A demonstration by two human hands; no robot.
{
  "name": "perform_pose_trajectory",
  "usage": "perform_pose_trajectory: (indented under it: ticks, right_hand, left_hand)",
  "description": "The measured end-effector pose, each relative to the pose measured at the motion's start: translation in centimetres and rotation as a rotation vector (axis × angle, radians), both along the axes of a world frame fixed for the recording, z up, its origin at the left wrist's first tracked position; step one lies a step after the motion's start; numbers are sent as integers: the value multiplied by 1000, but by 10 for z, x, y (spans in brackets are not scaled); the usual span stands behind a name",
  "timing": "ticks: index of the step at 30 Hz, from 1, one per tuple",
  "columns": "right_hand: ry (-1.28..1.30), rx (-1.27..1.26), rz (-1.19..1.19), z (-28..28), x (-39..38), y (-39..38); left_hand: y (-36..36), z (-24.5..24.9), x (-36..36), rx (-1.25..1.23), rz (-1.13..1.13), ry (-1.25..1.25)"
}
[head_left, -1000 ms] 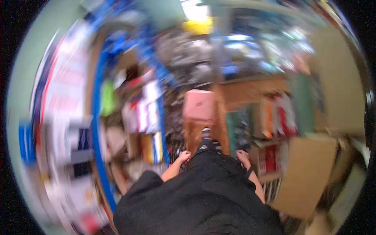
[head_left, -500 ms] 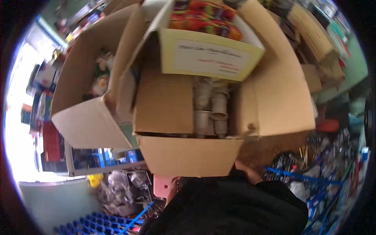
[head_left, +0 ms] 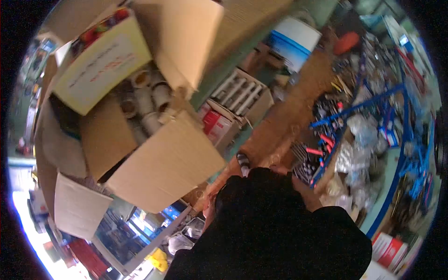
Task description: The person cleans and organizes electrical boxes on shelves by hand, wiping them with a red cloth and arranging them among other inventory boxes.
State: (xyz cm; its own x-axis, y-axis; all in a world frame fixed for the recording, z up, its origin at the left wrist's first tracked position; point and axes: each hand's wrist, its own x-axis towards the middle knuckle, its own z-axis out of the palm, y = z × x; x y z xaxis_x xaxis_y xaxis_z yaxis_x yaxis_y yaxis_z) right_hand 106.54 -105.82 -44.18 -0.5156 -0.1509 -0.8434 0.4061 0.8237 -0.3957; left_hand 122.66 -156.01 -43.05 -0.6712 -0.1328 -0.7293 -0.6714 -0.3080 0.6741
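Observation:
At the lower centre, beside the black clothing, my left hand (head_left: 209,208) is partly visible; its fingers and anything in them are hidden. My right hand (head_left: 281,170) is blurred at the clothing's front edge, its fingers unclear. Neither visibly touches the open cardboard box (head_left: 165,163) at the left. Grey pipe fittings (head_left: 148,103) lie inside that box. A yellow-edged box (head_left: 105,65) with red packets (head_left: 105,28) rests tilted over its opening.
A carton of white tubes (head_left: 239,95) stands beyond the brown floor's left side (head_left: 275,126). To the right, a blue-framed rack (head_left: 396,170) holds plastic bags (head_left: 364,130). A blue-and-white box (head_left: 294,42) sits farther back. One foot (head_left: 243,163) shows near the centre.
The view has swung right and tilted, shifting the open box leftward and revealing more floor and rack. The pink item beside my left hand is out of sight.

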Motion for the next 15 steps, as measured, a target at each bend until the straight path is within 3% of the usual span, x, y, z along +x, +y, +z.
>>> perform_pose_trajectory:
  ticks: [2,6,10,15]
  right_hand:
    - [6,-1,-62,-4,30,1]
    - [38,56,-170,-14,101,27]
    - [48,129,-192,-19,161,67]
    - [149,154,-49,-29,192,139]
  left_hand:
    - [-6,-17,1,60,-64,47]
    - [-21,-60,-5,320,-171,-148]
    - [-3,-62,1,245,-267,-281]
    - [25,-52,21,191,-372,-344]
